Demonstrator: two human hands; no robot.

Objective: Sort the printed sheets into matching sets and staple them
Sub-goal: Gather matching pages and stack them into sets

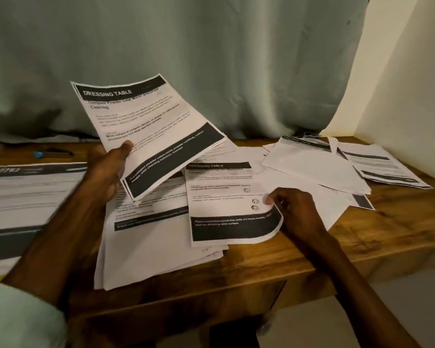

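Observation:
My left hand (106,172) holds a small set of printed sheets (148,129) headed "DRESSING TABLE" up off the table, thumb on the front. My right hand (294,209) pinches the right edge of another "DRESSING TABLE" sheet (226,204), whose lower right corner curls up. That sheet lies on top of a loose pile of sheets (151,247) in the middle of the wooden table (337,247). Another printed stack (23,197) lies at the left. A stapler (53,153) with a blue end rests at the back left.
More sheets (319,167), some face down, lie scattered at the back right, with a printed one (384,167) near the table's right edge. A grey-green curtain (211,59) hangs behind the table and a cream wall (412,84) stands at the right.

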